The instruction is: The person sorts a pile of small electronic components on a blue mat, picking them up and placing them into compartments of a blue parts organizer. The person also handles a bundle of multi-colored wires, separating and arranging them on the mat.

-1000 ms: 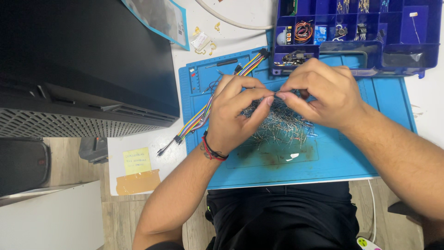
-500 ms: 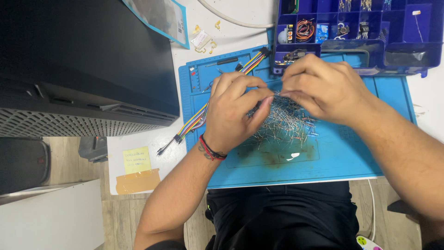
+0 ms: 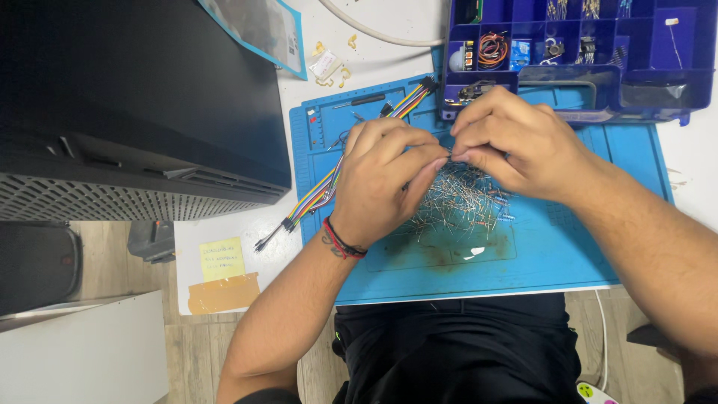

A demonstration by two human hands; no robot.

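Left hand [image 3: 378, 179] and right hand [image 3: 516, 146] meet fingertip to fingertip above a blue work mat [image 3: 591, 247]; both pinch narrow, thumb against forefinger, on one thin wire-legged component [image 3: 449, 155] held between them, too small to tell its kind; remaining fingers of each hand curled in loosely. Left wrist carries a red and black band [image 3: 342, 243].

Directly below the pinching fingertips: loose heap of small wire-legged components [image 3: 460, 202], spread on the mat, partly hidden under both hands; the held piece sits just above the heap, whether clear of it I cannot tell.

Behind the left fingers, toward the knuckle side: flat ribbon of multicoloured jumper wires [image 3: 318, 194], running diagonally from the mat's far edge out onto the white table [image 3: 232, 239], passing under the left hand.

Beyond the right knuckles, near them: dark blue compartment box [image 3: 673, 90], lid open, small parts and coiled wires in several cells; its front edge overlaps the mat.

Well apart from the left fingers, left of the wrist: yellow sticky note [image 3: 221, 259] on the table; black casing [image 3: 142, 97] fills the far left.
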